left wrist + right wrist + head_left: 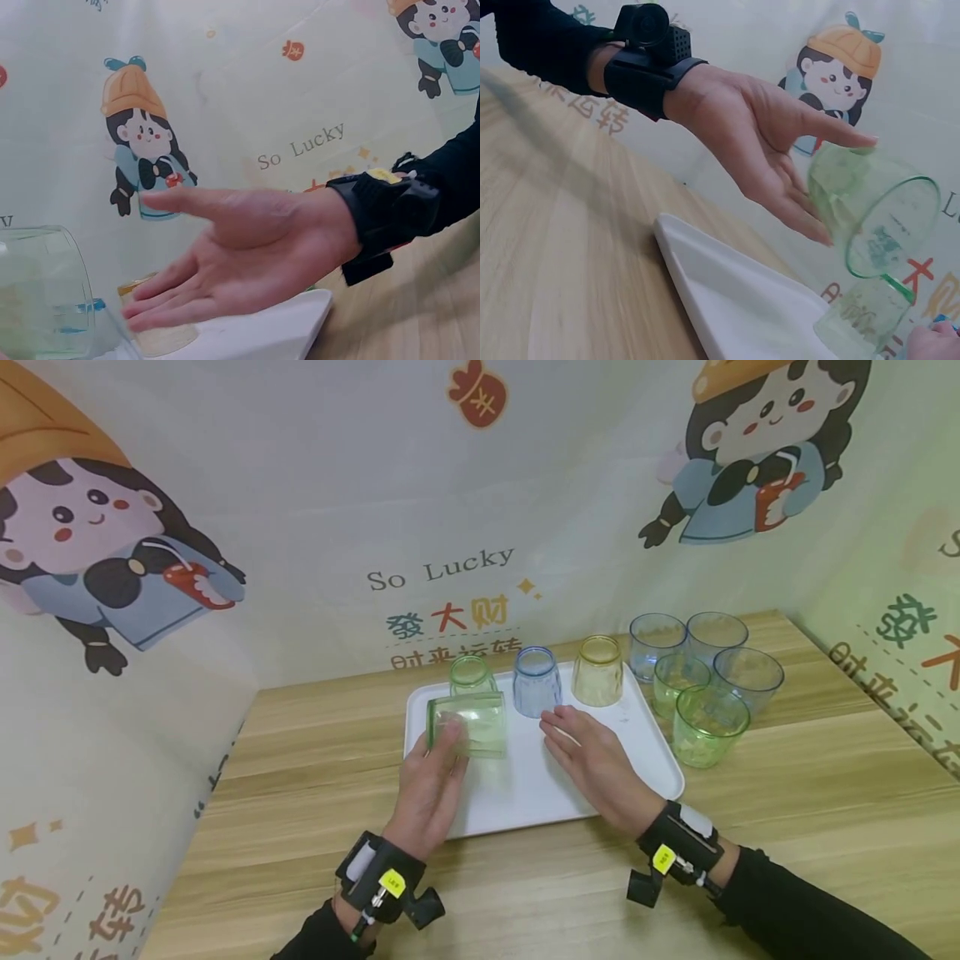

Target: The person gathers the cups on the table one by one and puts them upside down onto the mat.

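Observation:
My left hand (429, 793) grips a green glass (480, 731) by its base end, thumb on one side and fingers on the other. The glass lies on its side in the air above the white tray (517, 797); the right wrist view shows its open rim (892, 225) tipped downward. To the right of it my right hand (600, 768) hovers over the tray with straight fingers and nothing in it. At the tray's back edge stand an upside-down green glass (471, 672), a blue glass (536, 685) and a yellow glass (597, 672); the held glass partly hides the green one.
Right of the tray, several blue glasses (747, 672) and two green glasses (709, 727) stand mouth up, close together on the wooden table (315, 785). A printed cloth (315, 485) hangs behind and at both sides.

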The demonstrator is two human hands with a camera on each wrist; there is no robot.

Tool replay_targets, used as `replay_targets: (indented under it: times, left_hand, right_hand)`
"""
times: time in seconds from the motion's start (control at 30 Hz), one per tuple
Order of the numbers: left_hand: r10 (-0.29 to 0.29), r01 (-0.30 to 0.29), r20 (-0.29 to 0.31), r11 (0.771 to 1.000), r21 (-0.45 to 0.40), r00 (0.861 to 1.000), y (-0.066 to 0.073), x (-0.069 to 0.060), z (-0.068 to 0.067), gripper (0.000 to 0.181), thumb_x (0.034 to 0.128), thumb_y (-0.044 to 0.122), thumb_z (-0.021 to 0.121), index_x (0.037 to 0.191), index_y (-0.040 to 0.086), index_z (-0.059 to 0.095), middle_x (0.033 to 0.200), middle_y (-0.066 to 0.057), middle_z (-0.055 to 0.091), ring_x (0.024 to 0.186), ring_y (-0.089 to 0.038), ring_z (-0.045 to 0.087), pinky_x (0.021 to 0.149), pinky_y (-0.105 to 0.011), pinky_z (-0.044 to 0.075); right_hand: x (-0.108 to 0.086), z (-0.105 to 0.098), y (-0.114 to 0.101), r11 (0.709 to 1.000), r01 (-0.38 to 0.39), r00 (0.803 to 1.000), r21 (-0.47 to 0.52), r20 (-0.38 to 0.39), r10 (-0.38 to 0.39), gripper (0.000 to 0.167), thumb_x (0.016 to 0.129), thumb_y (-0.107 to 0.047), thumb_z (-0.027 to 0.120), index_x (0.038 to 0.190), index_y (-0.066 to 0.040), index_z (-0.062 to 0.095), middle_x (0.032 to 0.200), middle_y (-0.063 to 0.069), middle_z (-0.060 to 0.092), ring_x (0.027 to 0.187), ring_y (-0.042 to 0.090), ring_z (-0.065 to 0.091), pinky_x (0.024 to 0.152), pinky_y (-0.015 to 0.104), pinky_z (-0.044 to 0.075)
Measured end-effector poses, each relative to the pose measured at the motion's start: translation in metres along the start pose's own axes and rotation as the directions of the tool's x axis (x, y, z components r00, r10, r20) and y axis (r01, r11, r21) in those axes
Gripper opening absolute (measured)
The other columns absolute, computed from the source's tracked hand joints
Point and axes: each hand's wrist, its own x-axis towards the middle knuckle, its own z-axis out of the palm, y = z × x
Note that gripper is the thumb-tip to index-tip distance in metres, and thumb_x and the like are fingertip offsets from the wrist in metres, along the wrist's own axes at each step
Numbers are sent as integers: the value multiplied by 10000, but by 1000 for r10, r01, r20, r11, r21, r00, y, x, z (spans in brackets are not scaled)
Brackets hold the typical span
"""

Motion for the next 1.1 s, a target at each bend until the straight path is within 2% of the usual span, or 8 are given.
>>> replay_targets:
  times: [0.23,0.5,0.63,0.73,0.83,0.9,0.97,1.1]
  left_hand:
    - [17,-6,-79,990,142,997,14,9,-13,826,952,151,733,1603,58,234,1649,-58,229,1482,-173,248,1205,-353,196]
    - [73,-48,-120,980,193,990,29,15,-27,732,973,90,691,1593,108,302,1639,-44,275,1481,-153,253,1214,-372,166]
    - [101,-73,-138,978,193,985,34,17,-35,675,976,58,673,1570,98,355,1624,-46,305,1465,-159,286,1210,-369,183]
    - [113,-81,-153,976,201,982,38,19,-42,653,968,51,681,1549,93,385,1600,-41,336,1437,-152,334,1189,-321,236]
    - [130,-87,-162,964,250,978,41,22,-47,667,956,62,702,1540,83,380,1574,-54,372,1414,-157,377,1154,-279,301]
    - [148,-87,-168,943,322,975,44,24,-50,688,944,87,727,1536,79,376,1556,-68,402,1401,-168,400,1136,-270,329]
    - [171,-90,-165,908,409,971,46,26,-53,700,933,119,749,1527,75,381,1537,-78,429,1389,-180,415,1128,-287,349]
    - [249,-143,-116,815,561,961,51,30,-59,712,909,132,783,1509,77,405,1495,-73,466,1374,-186,425,1123,-320,366]
  right_hand:
    - [-5,-13,-11,997,65,998,34,-19,-64,600,1127,-264,343,1528,128,129,1603,269,195,1488,341,235,1163,334,298]
    - [-9,-21,-20,994,104,994,31,-37,-102,565,1121,-251,266,1511,140,145,1588,273,188,1490,368,215,1170,331,286]
    - [-11,-26,-27,991,130,991,23,-36,-129,551,1129,-255,254,1497,143,158,1579,294,181,1484,381,223,1166,333,294]
    - [-13,-28,-33,990,140,990,19,-37,-139,551,1132,-271,264,1493,135,174,1568,285,200,1481,391,223,1162,331,301]
    - [-16,-29,-40,989,148,988,1,-35,-148,531,1131,-313,299,1474,89,243,1553,251,240,1480,377,235,1158,327,304]
    - [-17,-30,-45,987,160,987,8,-31,-160,494,1129,-316,324,1446,62,293,1535,228,275,1476,361,253,1158,326,303]
    - [-17,-32,-49,984,178,984,14,-26,-178,493,1126,-318,347,1435,64,306,1515,207,311,1470,346,273,1157,327,304]
    - [-18,-36,-57,978,208,978,34,-18,-207,510,1125,-300,362,1437,95,285,1487,187,343,1472,357,263,1155,331,303]
